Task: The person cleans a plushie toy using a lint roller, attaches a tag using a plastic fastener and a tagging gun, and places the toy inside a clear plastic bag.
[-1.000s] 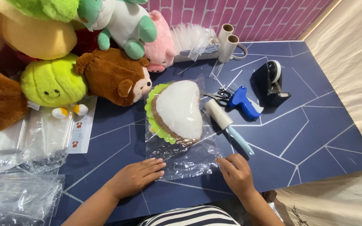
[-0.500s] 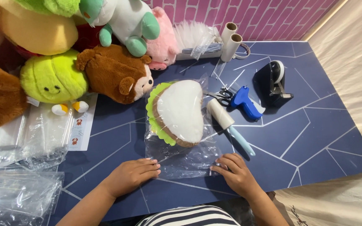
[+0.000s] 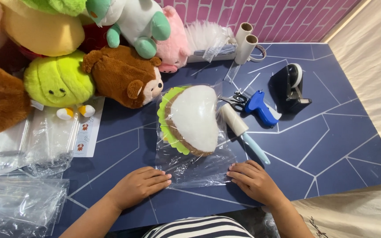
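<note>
On dark blue table [image 3: 340, 145], pink brick wall [image 3: 296, 17], hands flat, bagged plush [image 3: 195, 117]

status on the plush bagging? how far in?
Done: the white and brown plush sits inside the clear bag. In hand: left hand and right hand lie flat at the bag's near edge. Left: more plush toys lie unbagged beside the spare bags.

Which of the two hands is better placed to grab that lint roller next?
Probably the right hand: the white lint roller with the pale blue handle lies just beyond its fingertips, while the left hand rests across the clear plastic bag.
</note>
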